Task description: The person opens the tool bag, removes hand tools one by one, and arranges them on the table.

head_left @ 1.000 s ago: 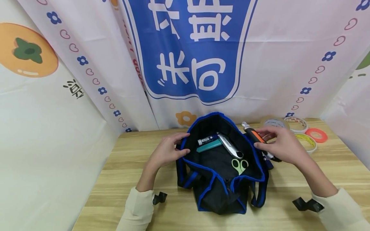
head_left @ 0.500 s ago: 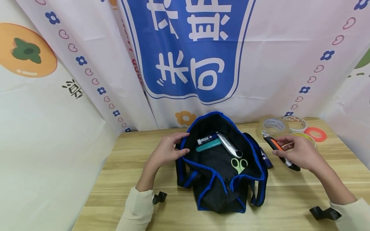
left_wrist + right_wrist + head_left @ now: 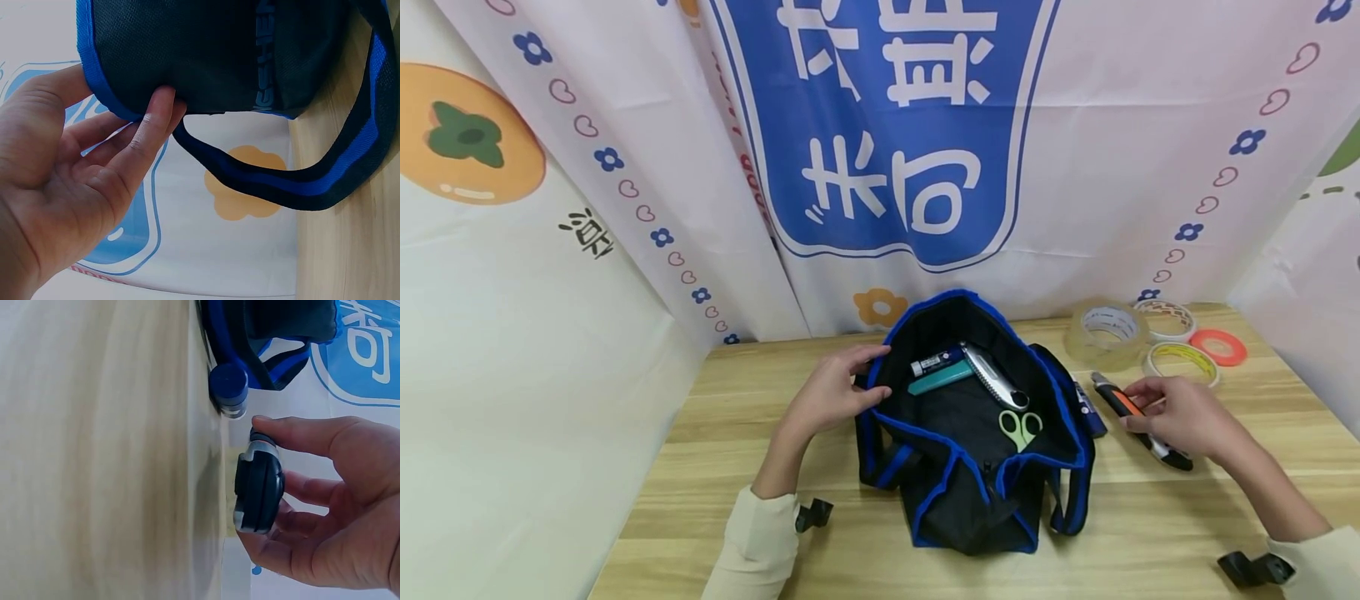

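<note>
A black tool bag [image 3: 970,500] with blue trim stands gaping on the table. At its left rim my left hand [image 3: 831,392] pinches the edge between thumb and fingers; the left wrist view shows this hand [image 3: 94,150] at the bag's corner. To the right of the bag, my right hand [image 3: 1183,414] holds a black and orange utility knife [image 3: 1138,421] low over the tabletop. Inside the bag lie a silver utility knife [image 3: 996,379], a teal flat strip [image 3: 940,378], a dark blue tube [image 3: 938,362] and green-handled scissors [image 3: 1021,429]; their blades are hidden.
Another dark blue tube [image 3: 1088,410] lies against the bag's right side, partly covered by a strap. Behind the right hand sit a clear tape roll [image 3: 1107,333], a white roll [image 3: 1167,321], a yellow-lined roll [image 3: 1182,364] and a red ring [image 3: 1219,347]. A curtain closes off the back.
My right hand has carried the black and orange utility knife from the bag's right rim rightward and down toward the table. The left hand stays on the rim.
</note>
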Demonstrator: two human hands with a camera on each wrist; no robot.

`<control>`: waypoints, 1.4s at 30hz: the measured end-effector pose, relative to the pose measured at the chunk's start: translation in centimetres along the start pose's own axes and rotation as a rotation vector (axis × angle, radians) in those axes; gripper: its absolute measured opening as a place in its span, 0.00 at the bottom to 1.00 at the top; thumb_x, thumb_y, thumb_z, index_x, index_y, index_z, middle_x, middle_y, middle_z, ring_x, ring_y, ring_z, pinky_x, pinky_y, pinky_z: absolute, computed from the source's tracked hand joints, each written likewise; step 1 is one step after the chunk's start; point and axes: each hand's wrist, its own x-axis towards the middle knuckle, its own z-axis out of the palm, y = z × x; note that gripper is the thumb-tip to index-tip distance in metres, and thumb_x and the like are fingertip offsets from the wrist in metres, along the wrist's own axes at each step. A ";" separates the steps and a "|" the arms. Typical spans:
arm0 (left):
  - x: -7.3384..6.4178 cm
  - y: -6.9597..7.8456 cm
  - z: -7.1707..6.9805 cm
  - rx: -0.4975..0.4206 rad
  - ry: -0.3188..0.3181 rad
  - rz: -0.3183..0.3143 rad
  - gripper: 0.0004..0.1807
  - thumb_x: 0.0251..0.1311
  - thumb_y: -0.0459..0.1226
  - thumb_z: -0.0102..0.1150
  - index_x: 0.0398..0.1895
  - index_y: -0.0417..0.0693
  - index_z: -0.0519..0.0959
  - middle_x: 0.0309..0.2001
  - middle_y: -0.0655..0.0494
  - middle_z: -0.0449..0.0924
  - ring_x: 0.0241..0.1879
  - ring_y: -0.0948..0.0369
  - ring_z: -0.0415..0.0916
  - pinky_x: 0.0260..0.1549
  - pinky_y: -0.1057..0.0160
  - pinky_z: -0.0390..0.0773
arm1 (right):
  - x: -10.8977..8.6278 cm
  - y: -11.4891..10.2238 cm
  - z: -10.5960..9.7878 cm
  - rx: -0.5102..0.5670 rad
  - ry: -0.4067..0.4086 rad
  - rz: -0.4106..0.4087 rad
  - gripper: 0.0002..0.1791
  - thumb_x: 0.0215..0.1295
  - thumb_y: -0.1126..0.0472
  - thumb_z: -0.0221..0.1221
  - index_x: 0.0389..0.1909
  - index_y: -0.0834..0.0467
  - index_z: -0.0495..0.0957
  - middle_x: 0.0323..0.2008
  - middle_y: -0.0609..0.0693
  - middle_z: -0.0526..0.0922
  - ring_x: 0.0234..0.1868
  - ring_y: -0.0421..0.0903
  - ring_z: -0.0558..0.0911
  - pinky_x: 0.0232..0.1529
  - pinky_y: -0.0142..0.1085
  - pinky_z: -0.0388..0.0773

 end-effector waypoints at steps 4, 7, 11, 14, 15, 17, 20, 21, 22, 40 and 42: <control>0.0 0.0 -0.1 0.010 0.002 0.000 0.33 0.67 0.36 0.73 0.74 0.43 0.76 0.73 0.43 0.78 0.61 0.44 0.85 0.47 0.54 0.89 | 0.2 0.4 0.4 -0.006 -0.045 0.005 0.29 0.61 0.55 0.76 0.56 0.70 0.82 0.40 0.53 0.89 0.37 0.44 0.85 0.34 0.34 0.80; 0.0 0.1 -0.1 0.008 -0.001 -0.002 0.33 0.66 0.36 0.73 0.74 0.44 0.76 0.73 0.43 0.78 0.62 0.44 0.84 0.45 0.57 0.89 | 0.2 0.5 0.6 -0.003 -0.073 -0.005 0.29 0.62 0.55 0.76 0.56 0.70 0.81 0.40 0.53 0.89 0.37 0.43 0.85 0.34 0.33 0.80; 0.1 0.2 -0.1 0.002 -0.006 -0.003 0.33 0.66 0.36 0.73 0.74 0.44 0.76 0.74 0.44 0.77 0.62 0.44 0.84 0.45 0.59 0.90 | 0.2 0.6 0.7 -0.006 -0.078 -0.013 0.28 0.63 0.55 0.76 0.56 0.70 0.81 0.39 0.51 0.89 0.36 0.43 0.85 0.35 0.33 0.79; 0.1 0.2 -0.1 0.002 -0.008 -0.002 0.33 0.67 0.36 0.73 0.74 0.44 0.77 0.74 0.44 0.77 0.62 0.44 0.84 0.47 0.58 0.90 | 0.1 0.6 0.6 -0.015 -0.068 -0.027 0.27 0.64 0.56 0.74 0.56 0.71 0.81 0.39 0.52 0.89 0.37 0.44 0.86 0.36 0.34 0.80; 0.1 0.2 -0.1 0.003 -0.009 -0.002 0.33 0.67 0.37 0.73 0.74 0.44 0.77 0.73 0.44 0.78 0.62 0.44 0.84 0.47 0.58 0.90 | 0.1 0.5 0.5 -0.017 -0.060 -0.032 0.26 0.65 0.56 0.74 0.56 0.71 0.81 0.40 0.52 0.89 0.38 0.45 0.87 0.36 0.34 0.81; 0.1 0.2 -0.1 0.004 -0.010 -0.001 0.33 0.67 0.37 0.73 0.74 0.44 0.77 0.73 0.44 0.78 0.62 0.44 0.84 0.46 0.58 0.90 | 0.1 0.2 0.3 -0.014 -0.040 -0.046 0.26 0.67 0.57 0.72 0.57 0.71 0.81 0.41 0.55 0.89 0.40 0.47 0.88 0.37 0.35 0.83; 0.2 0.1 -0.1 0.006 -0.009 0.001 0.32 0.67 0.37 0.73 0.74 0.43 0.77 0.73 0.44 0.78 0.62 0.44 0.84 0.47 0.57 0.90 | 0.2 -0.7 -0.1 -0.010 0.005 -0.064 0.26 0.69 0.57 0.71 0.59 0.71 0.81 0.44 0.60 0.89 0.43 0.53 0.90 0.38 0.39 0.86; 0.1 0.2 -0.1 0.004 -0.010 0.001 0.33 0.67 0.37 0.73 0.74 0.43 0.77 0.73 0.44 0.78 0.62 0.44 0.84 0.47 0.57 0.90 | 0.3 -1.2 -0.2 -0.010 0.021 -0.072 0.26 0.70 0.57 0.70 0.60 0.70 0.80 0.46 0.62 0.89 0.44 0.54 0.90 0.38 0.40 0.87; 0.1 0.2 -0.1 0.002 -0.011 0.001 0.33 0.67 0.37 0.73 0.74 0.43 0.77 0.74 0.44 0.77 0.62 0.44 0.84 0.48 0.56 0.90 | 0.4 -1.6 -0.4 -0.010 0.038 -0.082 0.26 0.70 0.56 0.70 0.61 0.70 0.80 0.47 0.63 0.89 0.44 0.56 0.90 0.39 0.42 0.87; -0.1 0.3 -0.2 -0.001 -0.003 -0.002 0.33 0.67 0.36 0.73 0.74 0.43 0.76 0.73 0.43 0.78 0.62 0.44 0.84 0.55 0.46 0.88 | 2.5 -11.3 -2.1 -0.014 0.172 -0.312 0.24 0.71 0.57 0.70 0.63 0.64 0.81 0.53 0.62 0.88 0.53 0.59 0.87 0.51 0.57 0.88; -0.1 0.2 -0.2 0.004 0.000 0.000 0.33 0.67 0.36 0.73 0.74 0.43 0.76 0.73 0.43 0.78 0.62 0.44 0.84 0.57 0.43 0.87 | 2.7 -12.3 -2.2 -0.035 0.178 -0.326 0.25 0.71 0.57 0.70 0.64 0.64 0.81 0.54 0.62 0.88 0.54 0.59 0.87 0.52 0.57 0.88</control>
